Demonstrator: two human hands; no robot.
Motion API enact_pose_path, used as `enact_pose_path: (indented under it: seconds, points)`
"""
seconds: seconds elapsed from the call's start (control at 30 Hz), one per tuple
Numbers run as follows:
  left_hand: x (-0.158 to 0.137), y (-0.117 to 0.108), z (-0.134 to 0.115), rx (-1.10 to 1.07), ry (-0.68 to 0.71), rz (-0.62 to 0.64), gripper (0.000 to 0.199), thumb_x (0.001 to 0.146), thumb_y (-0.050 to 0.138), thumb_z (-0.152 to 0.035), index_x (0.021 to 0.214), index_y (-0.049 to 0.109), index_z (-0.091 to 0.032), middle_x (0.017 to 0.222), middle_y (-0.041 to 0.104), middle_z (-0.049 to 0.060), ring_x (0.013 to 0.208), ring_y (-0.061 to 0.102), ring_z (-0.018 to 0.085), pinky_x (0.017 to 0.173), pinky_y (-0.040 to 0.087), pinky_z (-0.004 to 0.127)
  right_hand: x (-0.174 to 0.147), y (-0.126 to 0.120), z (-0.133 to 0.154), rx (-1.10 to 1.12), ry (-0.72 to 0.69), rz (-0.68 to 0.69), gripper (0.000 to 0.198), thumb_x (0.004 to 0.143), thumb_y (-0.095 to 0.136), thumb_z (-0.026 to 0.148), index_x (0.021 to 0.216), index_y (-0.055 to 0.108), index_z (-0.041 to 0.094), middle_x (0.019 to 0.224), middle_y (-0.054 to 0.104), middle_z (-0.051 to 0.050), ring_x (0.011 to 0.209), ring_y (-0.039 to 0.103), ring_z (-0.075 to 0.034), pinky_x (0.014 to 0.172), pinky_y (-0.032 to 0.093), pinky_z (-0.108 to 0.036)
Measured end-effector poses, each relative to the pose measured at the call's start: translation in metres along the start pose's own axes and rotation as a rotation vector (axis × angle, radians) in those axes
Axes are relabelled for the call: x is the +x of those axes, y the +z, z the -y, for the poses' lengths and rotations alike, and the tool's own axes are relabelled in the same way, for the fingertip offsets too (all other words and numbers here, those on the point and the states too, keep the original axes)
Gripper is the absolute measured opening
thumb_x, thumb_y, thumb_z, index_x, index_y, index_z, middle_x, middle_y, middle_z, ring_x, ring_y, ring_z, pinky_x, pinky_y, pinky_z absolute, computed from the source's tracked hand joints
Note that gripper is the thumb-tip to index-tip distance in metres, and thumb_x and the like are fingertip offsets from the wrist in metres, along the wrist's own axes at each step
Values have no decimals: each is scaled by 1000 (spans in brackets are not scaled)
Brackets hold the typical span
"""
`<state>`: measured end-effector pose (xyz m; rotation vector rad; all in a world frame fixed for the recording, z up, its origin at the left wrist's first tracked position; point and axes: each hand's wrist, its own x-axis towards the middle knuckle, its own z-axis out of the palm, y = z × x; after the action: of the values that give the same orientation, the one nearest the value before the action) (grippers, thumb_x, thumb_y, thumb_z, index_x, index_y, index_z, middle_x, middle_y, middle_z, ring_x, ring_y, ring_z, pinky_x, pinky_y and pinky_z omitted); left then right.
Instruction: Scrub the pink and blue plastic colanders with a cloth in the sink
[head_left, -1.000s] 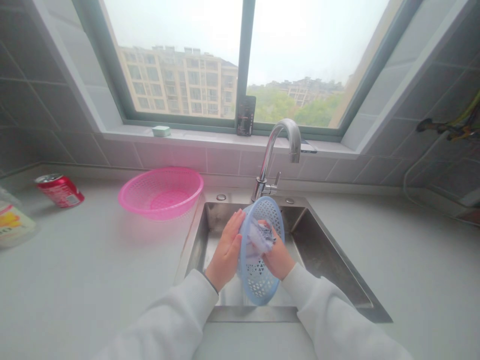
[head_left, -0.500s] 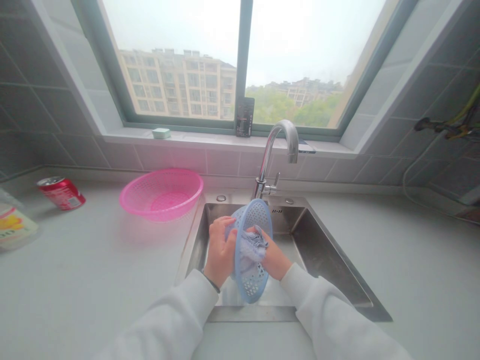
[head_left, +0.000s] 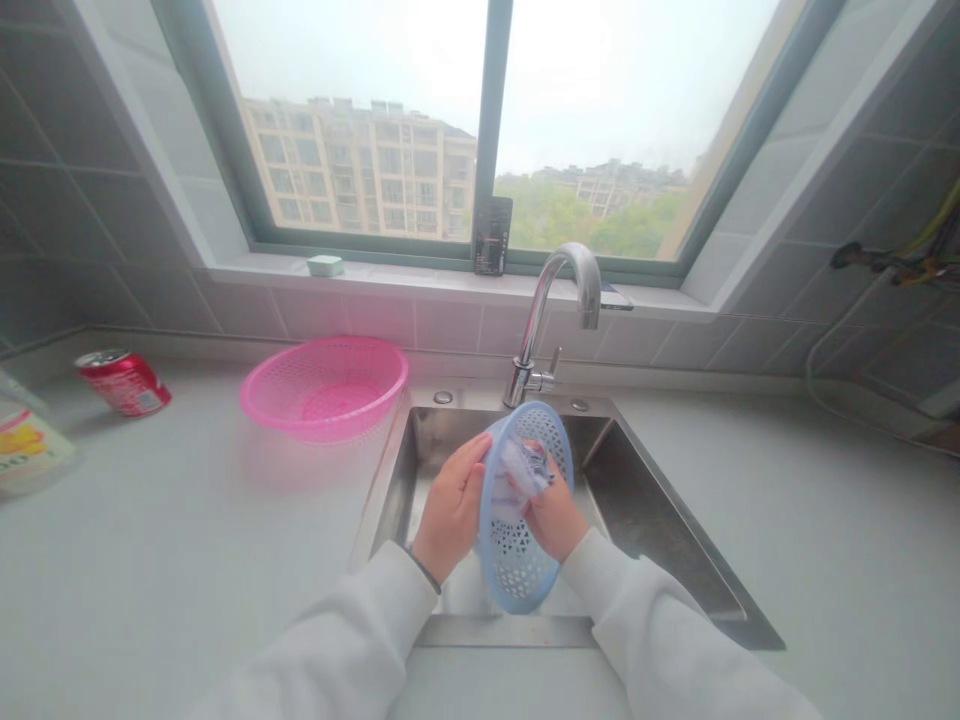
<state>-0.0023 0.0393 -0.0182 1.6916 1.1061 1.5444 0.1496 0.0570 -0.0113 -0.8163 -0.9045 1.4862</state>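
A light blue plastic colander is tilted on its side over the steel sink, its opening turned to the right. My left hand grips it from the left, fingers along the outer wall and rim. Inside the opening, my right hand is closed on a pale, bunched-up cloth with a darker edge and presses it against the colander's inner wall. Some right-hand fingers are covered by the cloth.
Behind the sink rises a chrome faucet. To the left stand a pink basket, a red can and a partly visible container. A green soap-like block and a dark upright box sit on the windowsill.
The colander has shifted slightly right and turned, showing more of its inside. My right hand and the cloth have moved along its inner wall; my left hand has moved with the colander.
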Motion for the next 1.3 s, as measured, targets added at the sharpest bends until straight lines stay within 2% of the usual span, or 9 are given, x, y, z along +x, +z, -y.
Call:
enact_pose_path:
  seconds: [0.2, 0.33, 0.47, 0.6, 0.8, 0.9, 1.0, 1.13, 1.3]
  points:
    - [-4, -1, -1, -135, -51, 1, 57, 104, 40, -59, 146, 60, -25, 160, 50, 8, 152, 41, 29, 130, 26, 49, -6, 3, 0, -133, -16, 77, 46, 67, 92, 37, 103, 65, 30, 89, 72, 3, 83, 67, -20, 81, 54, -35]
    - [-4, -5, -1, -216, -81, -8, 59, 102, 44, -61, 143, 62, -23, 159, 52, 10, 151, 43, 31, 130, 26, 50, -12, 4, 9, -345, -27, 169, 39, 69, 90, 34, 97, 66, 25, 92, 72, 0, 87, 66, -20, 90, 52, -37]
    - [-5, -8, -1, -249, -95, -29, 54, 102, 46, -55, 144, 60, -22, 154, 57, 12, 147, 48, 32, 127, 29, 52, -15, 5, 15, -410, -10, 287, 38, 67, 89, 28, 97, 66, 24, 91, 72, 0, 84, 66, -19, 89, 52, -38]
    - [-2, -8, -2, -150, -55, -102, 41, 101, 48, -43, 130, 69, -23, 149, 59, 11, 142, 51, 31, 124, 33, 53, -17, 11, 16, -354, 15, 233, 38, 63, 91, 28, 91, 66, 24, 86, 71, 2, 81, 64, -17, 87, 52, -35]
    - [4, -9, -4, 4, -39, -169, 35, 97, 51, -36, 115, 77, -22, 120, 68, 11, 119, 63, 29, 112, 45, 50, -15, 16, 7, -183, 1, 119, 37, 65, 92, 37, 86, 65, 24, 83, 71, 2, 79, 64, -17, 81, 53, -32]
    - [1, -6, -4, -115, -79, -66, 40, 101, 48, -43, 126, 72, -23, 137, 68, 11, 133, 58, 31, 119, 39, 51, -11, 12, 3, -63, 33, 56, 44, 62, 94, 35, 94, 64, 27, 83, 72, 4, 76, 66, -18, 78, 54, -33]
    - [-2, -4, -4, -220, -76, 7, 51, 102, 44, -56, 136, 67, -25, 154, 57, 8, 151, 42, 32, 129, 24, 51, -9, 10, 1, -35, 43, 45, 47, 63, 93, 34, 99, 63, 29, 87, 73, 3, 79, 68, -19, 79, 55, -34]
    - [-2, -6, 1, -302, -65, 42, 63, 100, 40, -69, 143, 62, -28, 162, 49, 5, 158, 28, 32, 132, 16, 51, -10, 9, 5, -236, -39, 125, 36, 70, 87, 34, 97, 65, 27, 95, 73, 0, 88, 67, -20, 90, 54, -37]
    - [2, -13, 8, -276, -57, 61, 65, 100, 36, -71, 142, 63, -28, 164, 46, 4, 161, 22, 30, 133, 12, 49, -11, 3, 9, -511, -85, 341, 31, 68, 82, 25, 96, 67, 24, 94, 73, -2, 89, 67, -21, 93, 52, -39]
